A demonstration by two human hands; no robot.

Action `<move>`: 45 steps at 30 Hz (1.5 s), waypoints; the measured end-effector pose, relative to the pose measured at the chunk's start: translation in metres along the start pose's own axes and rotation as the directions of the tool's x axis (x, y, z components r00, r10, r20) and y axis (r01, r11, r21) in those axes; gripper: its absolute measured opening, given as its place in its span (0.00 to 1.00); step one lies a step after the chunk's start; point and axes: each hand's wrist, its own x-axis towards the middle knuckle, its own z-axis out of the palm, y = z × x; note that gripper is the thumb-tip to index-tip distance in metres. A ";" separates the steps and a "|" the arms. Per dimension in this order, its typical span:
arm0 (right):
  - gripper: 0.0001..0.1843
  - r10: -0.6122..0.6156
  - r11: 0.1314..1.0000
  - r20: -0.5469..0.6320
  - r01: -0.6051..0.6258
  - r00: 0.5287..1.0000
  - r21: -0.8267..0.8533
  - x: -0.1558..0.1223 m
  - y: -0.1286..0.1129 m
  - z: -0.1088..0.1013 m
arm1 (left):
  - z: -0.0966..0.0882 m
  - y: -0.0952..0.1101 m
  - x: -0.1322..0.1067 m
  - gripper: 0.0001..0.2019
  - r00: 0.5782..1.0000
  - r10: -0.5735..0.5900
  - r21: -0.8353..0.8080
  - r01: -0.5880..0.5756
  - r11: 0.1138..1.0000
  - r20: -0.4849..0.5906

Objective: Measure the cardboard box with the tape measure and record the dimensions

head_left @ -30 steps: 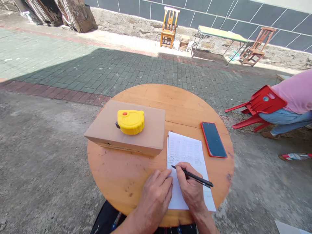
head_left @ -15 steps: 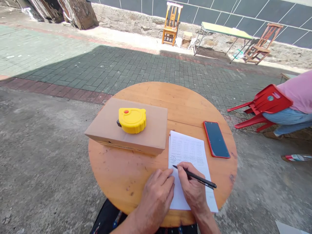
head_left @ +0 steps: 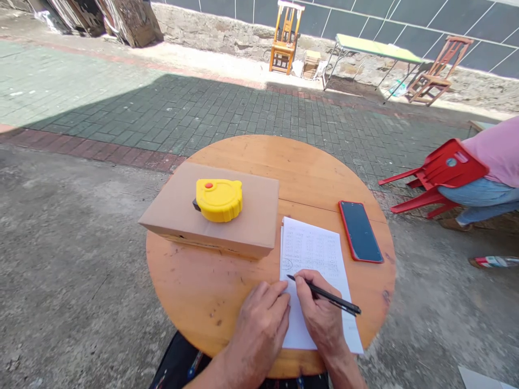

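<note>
My right hand grips a black pen, its tip at the paper below a circled entry on the left side. The white paper pad carries rows of handwriting on its upper half. My left hand lies on the pad's left edge and the table, fingers stretched out and holding nothing. A yellow tape measure with a red button rests on top of a brown cardboard box, left of the pad. To the pad's right is a red-cased phone, screen dark.
The round wooden table stands on concrete ground. At right, a person in a pink top sits on a red plastic chair, near a bottle. Wooden chairs and a folding table line the far wall.
</note>
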 end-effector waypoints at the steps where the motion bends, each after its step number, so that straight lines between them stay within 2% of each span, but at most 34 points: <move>1: 0.10 0.000 1.000 0.000 0.000 1.000 0.001 0.000 0.000 0.000 | 0.000 0.000 0.000 0.10 1.000 0.001 0.003 -0.001 1.000 0.000; 21: 0.08 -0.008 1.000 -0.022 0.008 1.000 0.012 0.001 0.000 0.001 | 0.000 0.000 -0.001 0.08 0.999 -0.026 -0.025 0.026 0.999 0.024; 45: 0.09 -0.009 1.000 -0.017 0.009 1.000 -0.006 -0.001 0.001 0.001 | -0.002 0.001 0.003 0.08 1.000 -0.010 -0.024 0.010 1.000 -0.010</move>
